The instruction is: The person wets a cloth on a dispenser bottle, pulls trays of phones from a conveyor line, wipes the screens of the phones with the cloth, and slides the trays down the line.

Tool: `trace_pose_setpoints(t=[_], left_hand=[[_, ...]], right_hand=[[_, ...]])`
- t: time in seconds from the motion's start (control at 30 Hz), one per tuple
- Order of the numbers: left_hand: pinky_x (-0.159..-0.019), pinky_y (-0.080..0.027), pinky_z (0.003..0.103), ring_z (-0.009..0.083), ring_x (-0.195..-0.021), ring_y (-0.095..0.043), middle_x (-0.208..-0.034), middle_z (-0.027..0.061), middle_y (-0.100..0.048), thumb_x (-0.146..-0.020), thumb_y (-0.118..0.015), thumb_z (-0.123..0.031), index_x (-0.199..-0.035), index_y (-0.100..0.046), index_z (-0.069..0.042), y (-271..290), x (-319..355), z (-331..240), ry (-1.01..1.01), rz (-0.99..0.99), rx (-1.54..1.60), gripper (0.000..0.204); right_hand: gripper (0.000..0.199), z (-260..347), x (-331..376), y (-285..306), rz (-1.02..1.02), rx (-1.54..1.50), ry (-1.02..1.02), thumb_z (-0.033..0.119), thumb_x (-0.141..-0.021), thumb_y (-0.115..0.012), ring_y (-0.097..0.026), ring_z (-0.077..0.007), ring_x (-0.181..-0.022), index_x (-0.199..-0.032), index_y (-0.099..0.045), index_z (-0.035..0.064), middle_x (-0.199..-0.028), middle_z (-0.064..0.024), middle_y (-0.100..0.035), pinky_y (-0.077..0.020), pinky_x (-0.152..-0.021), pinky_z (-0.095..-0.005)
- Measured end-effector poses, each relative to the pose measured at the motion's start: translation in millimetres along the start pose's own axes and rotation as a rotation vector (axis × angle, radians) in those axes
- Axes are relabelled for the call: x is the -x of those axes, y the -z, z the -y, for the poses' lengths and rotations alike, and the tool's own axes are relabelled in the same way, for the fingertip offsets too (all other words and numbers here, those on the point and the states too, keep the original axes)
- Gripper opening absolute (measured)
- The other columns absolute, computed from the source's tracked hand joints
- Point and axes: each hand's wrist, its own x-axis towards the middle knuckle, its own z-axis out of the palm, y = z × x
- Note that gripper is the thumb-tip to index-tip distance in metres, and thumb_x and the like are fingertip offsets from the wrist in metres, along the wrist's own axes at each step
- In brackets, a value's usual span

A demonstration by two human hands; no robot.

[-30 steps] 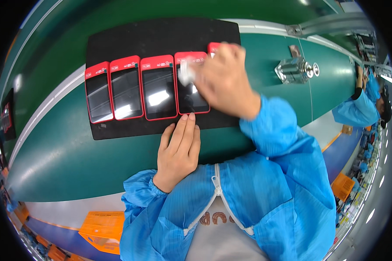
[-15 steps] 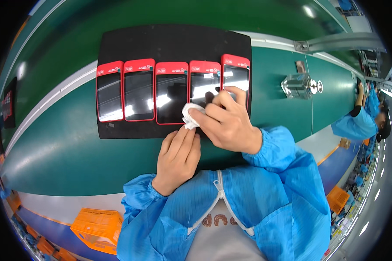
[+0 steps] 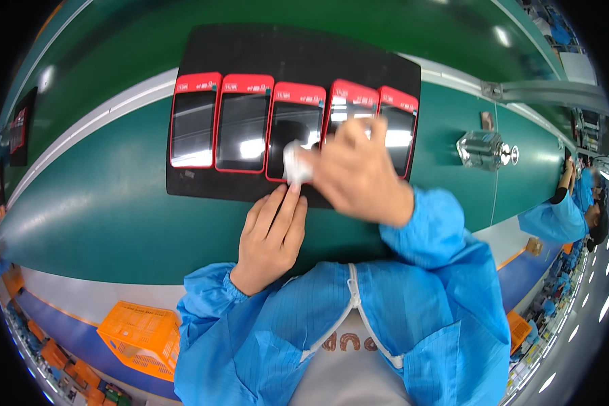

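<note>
- Sleeves in blue came up from the near edge; the left hand (image 3: 272,233) lay flat and empty on the green bench (image 3: 101,223), fingertips touching the near edge of the black mat (image 3: 298,54).
- Right hand (image 3: 358,172), the nearer one to the devices, pinched a white wipe (image 3: 296,162), closed on it over the third and fourth devices.
- Devices (image 3: 243,122), five red-framed, lay side by side on the mat, long axes pointing away.
- Metal fitting (image 3: 484,149) sat beyond, to the right.

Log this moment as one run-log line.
right hand: holds white cloth on red devices | left hand: flat at black tray edge
</note>
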Motion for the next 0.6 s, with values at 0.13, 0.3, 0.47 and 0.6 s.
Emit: trace_pose_setpoints(t=[0.13,0.3,0.47,0.6], left_hand=[[-0.09,-0.054,0.044,0.0344,-0.111,-0.062,-0.123,0.0212,-0.063,-0.083,-0.062,-0.004,-0.11,-0.066,0.007,0,5,-1,-0.002,0.008,-0.004,0.029],[-0.089,-0.054,0.044,0.0343,-0.111,-0.063,-0.117,0.0214,-0.065,-0.083,-0.064,-0.003,-0.106,-0.067,0.007,-6,-1,4,-0.015,-0.041,0.023,0.026],[-0.084,-0.056,0.041,0.0337,-0.102,-0.066,-0.111,0.0214,-0.066,-0.077,-0.067,0.002,-0.102,-0.068,0.007,5,4,15,-0.019,-0.127,0.116,0.025],[-0.077,-0.057,0.038,0.0344,-0.094,-0.067,-0.106,0.0212,-0.066,-0.075,-0.071,0.003,-0.101,-0.07,0.005,18,8,41,0.059,-0.186,-0.093,0.026]], right_hand=[[0.018,-36,-32,-11,-0.079,0.085,-0.114,0.015,-0.08,-0.068,-0.05,-0.0229,-0.084,-0.097,-0.073,0.0102,-0.077,-0.0008,-0.062,-0.0347,-0.082,-0.0465],[0.024,6,-4,-9,-0.014,-0.017,0.003,0.013,-0.074,-0.072,-0.049,-0.0215,-0.077,-0.098,-0.074,0.0088,-0.068,0.0004,-0.05,-0.0374,-0.087,-0.0479],[0.013,-42,-58,-19,-0.129,0.187,-0.006,0.015,-0.083,-0.069,-0.05,-0.0236,-0.081,-0.094,-0.073,0.01,-0.074,-0.0016,-0.058,-0.0336,-0.079,-0.0441],[0.022,3,-18,-20,-0.052,0.094,0.068,0.014,-0.077,-0.07,-0.051,-0.0228,-0.08,-0.097,-0.074,0.0085,-0.074,-0.0018,-0.051,-0.0379,-0.084,-0.0499]])
